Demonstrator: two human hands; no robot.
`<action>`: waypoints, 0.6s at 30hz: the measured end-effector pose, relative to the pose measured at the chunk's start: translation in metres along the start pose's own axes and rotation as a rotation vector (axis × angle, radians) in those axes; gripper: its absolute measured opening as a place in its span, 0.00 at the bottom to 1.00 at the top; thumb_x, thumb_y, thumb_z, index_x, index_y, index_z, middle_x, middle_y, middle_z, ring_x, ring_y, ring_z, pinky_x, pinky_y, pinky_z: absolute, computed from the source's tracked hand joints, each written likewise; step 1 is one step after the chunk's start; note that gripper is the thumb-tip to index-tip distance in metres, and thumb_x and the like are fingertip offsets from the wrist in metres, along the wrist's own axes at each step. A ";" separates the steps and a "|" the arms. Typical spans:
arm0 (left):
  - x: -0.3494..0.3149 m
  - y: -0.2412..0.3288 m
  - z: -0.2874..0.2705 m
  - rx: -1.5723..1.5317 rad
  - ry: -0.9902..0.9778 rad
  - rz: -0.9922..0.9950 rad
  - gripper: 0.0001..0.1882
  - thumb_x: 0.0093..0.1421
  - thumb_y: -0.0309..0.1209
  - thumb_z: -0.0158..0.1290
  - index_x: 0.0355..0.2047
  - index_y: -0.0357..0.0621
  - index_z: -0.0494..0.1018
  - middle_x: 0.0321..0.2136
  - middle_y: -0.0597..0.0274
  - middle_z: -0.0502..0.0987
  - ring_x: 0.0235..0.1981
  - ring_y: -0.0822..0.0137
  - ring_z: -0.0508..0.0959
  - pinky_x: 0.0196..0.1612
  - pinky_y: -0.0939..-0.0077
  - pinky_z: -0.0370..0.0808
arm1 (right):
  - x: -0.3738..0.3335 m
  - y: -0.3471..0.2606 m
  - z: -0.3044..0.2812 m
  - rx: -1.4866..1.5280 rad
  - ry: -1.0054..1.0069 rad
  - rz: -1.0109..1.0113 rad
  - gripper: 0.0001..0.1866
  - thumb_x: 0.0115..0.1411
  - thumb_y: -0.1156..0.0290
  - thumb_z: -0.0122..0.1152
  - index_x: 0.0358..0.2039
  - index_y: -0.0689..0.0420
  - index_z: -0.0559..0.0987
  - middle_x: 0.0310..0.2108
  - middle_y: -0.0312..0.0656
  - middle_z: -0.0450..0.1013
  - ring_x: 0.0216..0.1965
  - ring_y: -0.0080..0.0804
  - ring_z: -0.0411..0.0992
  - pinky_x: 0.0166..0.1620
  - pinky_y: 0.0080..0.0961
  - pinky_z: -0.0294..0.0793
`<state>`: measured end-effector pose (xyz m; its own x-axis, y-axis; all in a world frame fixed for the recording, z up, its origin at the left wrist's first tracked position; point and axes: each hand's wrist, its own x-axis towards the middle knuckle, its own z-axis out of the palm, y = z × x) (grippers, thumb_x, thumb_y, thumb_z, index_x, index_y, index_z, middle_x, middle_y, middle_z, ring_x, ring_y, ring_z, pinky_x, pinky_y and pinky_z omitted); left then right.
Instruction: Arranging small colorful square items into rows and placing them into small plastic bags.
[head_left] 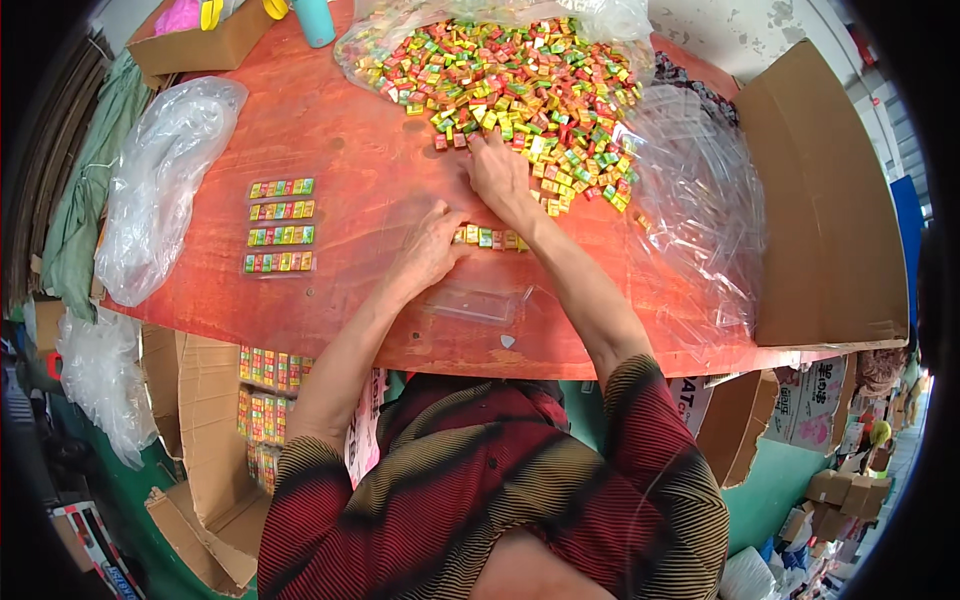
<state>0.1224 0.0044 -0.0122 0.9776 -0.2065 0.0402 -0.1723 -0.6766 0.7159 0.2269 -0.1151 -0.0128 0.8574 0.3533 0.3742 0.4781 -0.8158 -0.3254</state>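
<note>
A short row of small coloured boxes (485, 238) lies near the middle of the red table, its right end partly hidden behind my right forearm. My left hand (425, 252) holds the row's left end, fingers above it and thumb below. Farther out, my right hand (497, 178) reaches to the near edge of a big heap of the same boxes (520, 85), red, yellow, green and orange. Its fingertips are closed together at one small box, partly hidden by the hand. Just nearer to me than the row lies a clear plastic tray (470, 304).
Several filled clear trays (281, 237) lie in a stack of rows at left. A crumpled plastic bag (165, 185) is beyond them. Empty clear trays (700, 200) pile up at right, before a tall cardboard box (825, 210). Below the table's left edge stands a carton (215, 430) with packed trays.
</note>
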 end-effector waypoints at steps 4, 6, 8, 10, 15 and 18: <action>0.003 -0.007 -0.001 0.007 0.014 0.014 0.16 0.45 0.24 0.57 0.36 0.37 0.70 0.33 0.52 0.66 0.37 0.52 0.70 0.40 0.63 0.67 | 0.010 -0.004 0.014 -0.145 -0.028 -0.052 0.09 0.50 0.70 0.52 0.29 0.62 0.72 0.32 0.53 0.67 0.30 0.47 0.72 0.27 0.38 0.74; 0.005 -0.010 0.002 0.026 0.029 0.034 0.16 0.44 0.25 0.58 0.36 0.38 0.71 0.34 0.51 0.67 0.37 0.51 0.71 0.40 0.62 0.68 | 0.009 -0.003 0.013 -0.164 -0.026 -0.085 0.09 0.49 0.72 0.51 0.30 0.62 0.72 0.31 0.52 0.67 0.31 0.46 0.72 0.28 0.36 0.74; 0.004 -0.011 0.002 0.046 0.035 0.064 0.15 0.44 0.25 0.58 0.35 0.38 0.71 0.34 0.51 0.67 0.37 0.50 0.71 0.40 0.61 0.68 | 0.009 -0.008 0.008 -0.194 -0.110 -0.057 0.09 0.49 0.74 0.51 0.32 0.62 0.73 0.33 0.52 0.67 0.33 0.46 0.71 0.30 0.34 0.75; 0.005 -0.012 0.003 0.045 0.033 0.044 0.15 0.44 0.25 0.58 0.35 0.38 0.71 0.34 0.50 0.67 0.37 0.50 0.71 0.40 0.61 0.68 | 0.008 -0.008 0.004 -0.223 -0.189 -0.024 0.10 0.49 0.76 0.50 0.34 0.61 0.73 0.34 0.52 0.67 0.35 0.45 0.71 0.32 0.31 0.75; -0.003 -0.012 -0.008 0.075 0.052 -0.001 0.16 0.44 0.24 0.58 0.36 0.38 0.71 0.34 0.50 0.67 0.38 0.49 0.70 0.40 0.61 0.69 | -0.015 -0.007 -0.015 0.344 -0.069 -0.242 0.13 0.48 0.76 0.53 0.38 0.59 0.70 0.30 0.49 0.67 0.29 0.43 0.70 0.30 0.35 0.69; -0.008 -0.014 -0.014 0.053 0.072 -0.033 0.17 0.43 0.23 0.57 0.36 0.36 0.71 0.32 0.52 0.65 0.36 0.54 0.69 0.39 0.65 0.67 | -0.048 -0.016 -0.023 0.369 -0.149 -0.262 0.19 0.45 0.76 0.59 0.41 0.59 0.70 0.31 0.46 0.68 0.32 0.41 0.68 0.35 0.33 0.68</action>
<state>0.1185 0.0259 -0.0128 0.9886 -0.1335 0.0692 -0.1446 -0.7192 0.6796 0.1738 -0.1292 -0.0056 0.7038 0.6096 0.3649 0.6945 -0.4824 -0.5338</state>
